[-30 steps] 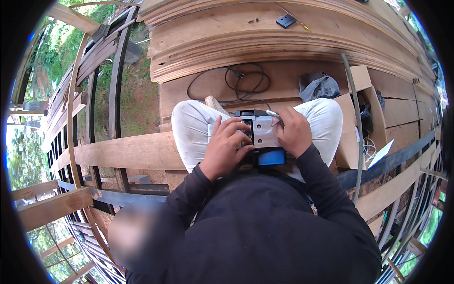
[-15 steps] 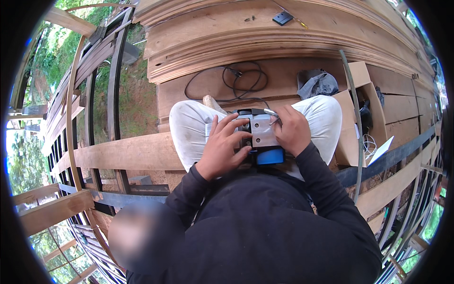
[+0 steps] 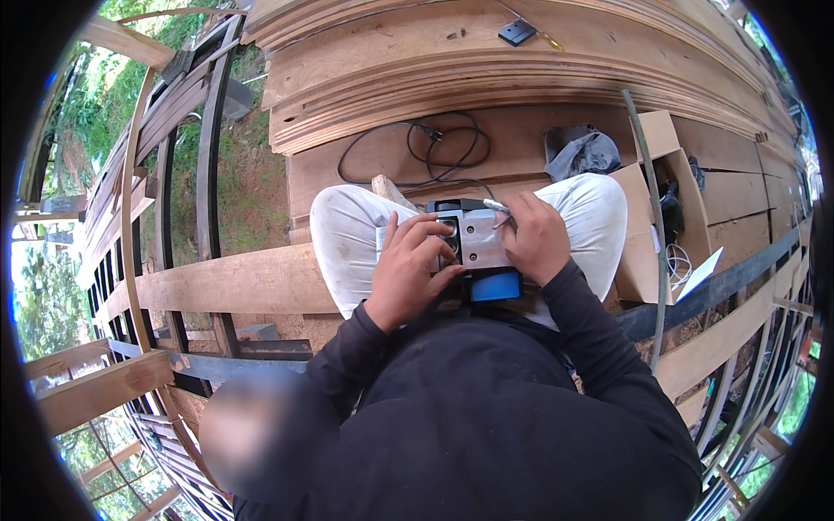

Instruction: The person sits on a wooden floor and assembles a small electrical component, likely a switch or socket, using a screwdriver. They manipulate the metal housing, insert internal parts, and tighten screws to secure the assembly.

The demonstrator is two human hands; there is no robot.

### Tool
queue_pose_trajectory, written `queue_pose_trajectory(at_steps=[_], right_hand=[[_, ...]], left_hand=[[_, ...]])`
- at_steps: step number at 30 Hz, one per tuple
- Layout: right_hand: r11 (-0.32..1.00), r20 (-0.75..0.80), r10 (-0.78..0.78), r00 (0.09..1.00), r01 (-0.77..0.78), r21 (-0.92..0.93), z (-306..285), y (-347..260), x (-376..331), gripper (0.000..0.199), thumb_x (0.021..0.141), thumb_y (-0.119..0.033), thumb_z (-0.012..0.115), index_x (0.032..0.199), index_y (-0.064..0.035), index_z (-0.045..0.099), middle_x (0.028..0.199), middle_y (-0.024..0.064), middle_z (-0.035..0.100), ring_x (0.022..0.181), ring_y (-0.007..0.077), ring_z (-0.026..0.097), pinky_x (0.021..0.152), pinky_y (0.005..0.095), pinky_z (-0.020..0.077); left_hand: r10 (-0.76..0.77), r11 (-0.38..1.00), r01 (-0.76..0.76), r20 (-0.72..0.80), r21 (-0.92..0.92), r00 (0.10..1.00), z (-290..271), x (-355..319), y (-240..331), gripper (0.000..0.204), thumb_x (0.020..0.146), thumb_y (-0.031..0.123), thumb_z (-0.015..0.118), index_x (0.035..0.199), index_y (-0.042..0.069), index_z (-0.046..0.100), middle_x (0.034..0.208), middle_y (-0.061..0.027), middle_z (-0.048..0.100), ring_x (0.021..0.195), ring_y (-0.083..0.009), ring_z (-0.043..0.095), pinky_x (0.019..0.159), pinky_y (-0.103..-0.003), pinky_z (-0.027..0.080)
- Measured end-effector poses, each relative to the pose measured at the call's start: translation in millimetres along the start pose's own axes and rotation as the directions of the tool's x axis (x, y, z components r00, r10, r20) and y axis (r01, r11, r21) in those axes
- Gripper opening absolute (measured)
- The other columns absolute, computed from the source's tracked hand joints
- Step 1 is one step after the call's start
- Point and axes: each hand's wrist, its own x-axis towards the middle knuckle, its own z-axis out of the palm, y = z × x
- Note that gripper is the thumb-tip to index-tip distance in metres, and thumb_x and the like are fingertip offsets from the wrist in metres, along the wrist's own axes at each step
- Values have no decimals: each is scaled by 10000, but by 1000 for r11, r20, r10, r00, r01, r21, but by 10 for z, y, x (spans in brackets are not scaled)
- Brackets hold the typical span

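- Grey box-shaped device (image 3: 476,243) with a blue part at its near end rests on the lap, between the knees.
- Left hand (image 3: 410,273): forearm bent inward, fingers spread and curled over the device's left side, gripping it.
- Right hand (image 3: 534,236): wrist cocked, fingers closed on a thin metal tool (image 3: 497,207) at the device's far right corner.
- Black cable (image 3: 426,148) coils on the planks beyond the knees; open cardboard box (image 3: 647,252) just right.

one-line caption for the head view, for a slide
Seated on timber decking, left hand steadies a grey box-shaped device while right hand works on its top.
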Motion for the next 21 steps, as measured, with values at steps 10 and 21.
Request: queue_pose_trajectory(at_steps=[10, 21], right_hand=[[1000, 6, 3, 1000, -3, -17, 6, 5, -1, 187, 816, -122, 630, 983, -40, 649, 873, 155, 613, 796, 367, 621, 722, 450, 495], [1000, 6, 0, 1000, 0, -12, 9, 11, 0, 183, 819, -123, 629, 983, -42, 649, 872, 154, 613, 791, 367, 620, 718, 452, 494]], left_hand=[[25, 1000, -25, -2, -11, 1000, -12, -9, 1, 176, 774, 176, 776, 917, 119, 690, 1257, -44, 615, 1323, -320, 468, 1150, -635, 212], [6, 1000, -6, 21, -4, 1000, -35, -1, 27, 222, 755, 178, 794, 947, 136, 693, 1248, -35, 625, 1321, -300, 470, 1146, -649, 208]])
